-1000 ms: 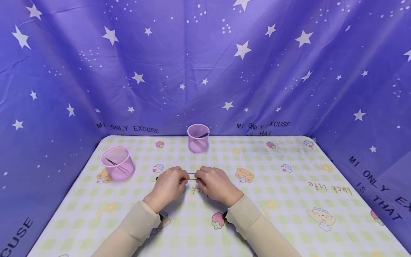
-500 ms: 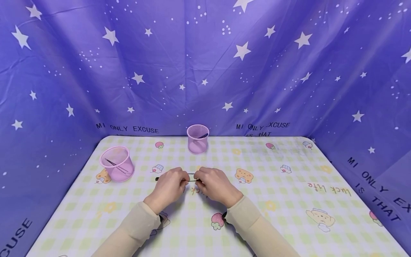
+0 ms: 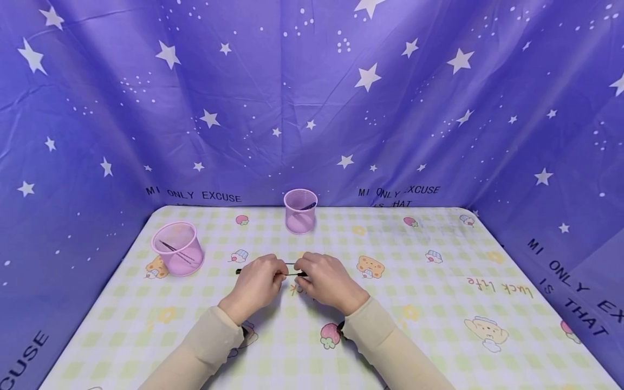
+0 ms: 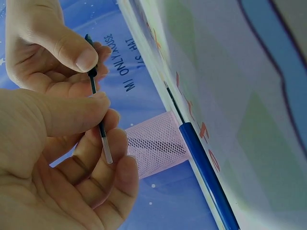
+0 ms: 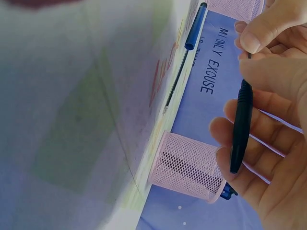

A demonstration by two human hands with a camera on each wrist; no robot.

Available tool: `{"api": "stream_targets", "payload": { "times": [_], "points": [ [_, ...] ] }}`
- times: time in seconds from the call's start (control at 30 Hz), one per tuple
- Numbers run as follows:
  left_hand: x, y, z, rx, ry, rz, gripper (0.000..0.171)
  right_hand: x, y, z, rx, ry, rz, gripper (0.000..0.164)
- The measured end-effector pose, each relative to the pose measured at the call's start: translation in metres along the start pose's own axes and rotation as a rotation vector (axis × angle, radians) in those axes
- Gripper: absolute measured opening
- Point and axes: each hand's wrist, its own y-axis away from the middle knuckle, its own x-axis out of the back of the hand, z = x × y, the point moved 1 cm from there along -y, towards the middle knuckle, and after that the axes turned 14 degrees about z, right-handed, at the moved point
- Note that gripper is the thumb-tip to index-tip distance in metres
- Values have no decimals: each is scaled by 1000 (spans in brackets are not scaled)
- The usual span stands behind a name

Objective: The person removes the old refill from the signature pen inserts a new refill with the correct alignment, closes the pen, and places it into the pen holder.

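Observation:
In front of me both hands work close together over the table. My left hand [image 3: 258, 279] pinches a thin pen refill [image 4: 108, 152] between thumb and fingers, its clear end sticking out past them. A black pen barrel [image 5: 242, 127] lies along the fingers of my right hand [image 3: 329, 279], which grips it. Between the two hands the refill runs into the barrel's end; how deep it sits is hidden. Behind the hands a blue pen barrel [image 4: 199, 163] lies on the cloth with its own refill [image 5: 177, 81] sticking out, tip bare.
Two pink mesh pen cups stand on the table. The left cup [image 3: 180, 252] has thin dark sticks showing through its mesh. The back cup [image 3: 300, 211] holds a dark pen-like thing. A checked tablecloth [image 3: 414, 346] covers the table, and a starry blue curtain [image 3: 312, 97] surrounds it.
Both hands stay in nearly the same place. A black end of the pen barrel now shows at my right fingertips, where one second ago only the thin refill was visible. The cups are unmoved.

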Motion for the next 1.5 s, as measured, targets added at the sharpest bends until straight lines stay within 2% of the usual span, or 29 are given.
{"api": "stream_targets", "payload": {
  "times": [0.17, 0.5, 0.8, 1.27, 1.5],
  "points": [
    [-1, 0, -2, -3, -6, 9, 17, 0, 0, 1, -22, 23, -6, 18],
    [0, -1, -3, -6, -14, 15, 18, 0, 1, 4, -14, 52, 12, 15],
    [1, -1, -2, -12, -26, 17, 19, -1, 1, 3, -28, 58, -7, 12],
    [1, 0, 0, -27, -25, 37, 16, -2, 1, 0, 18, 28, 8, 10],
    [1, 1, 1, -30, -18, 34, 15, -2, 1, 0, 9, 49, 5, 11]
  ]
}}
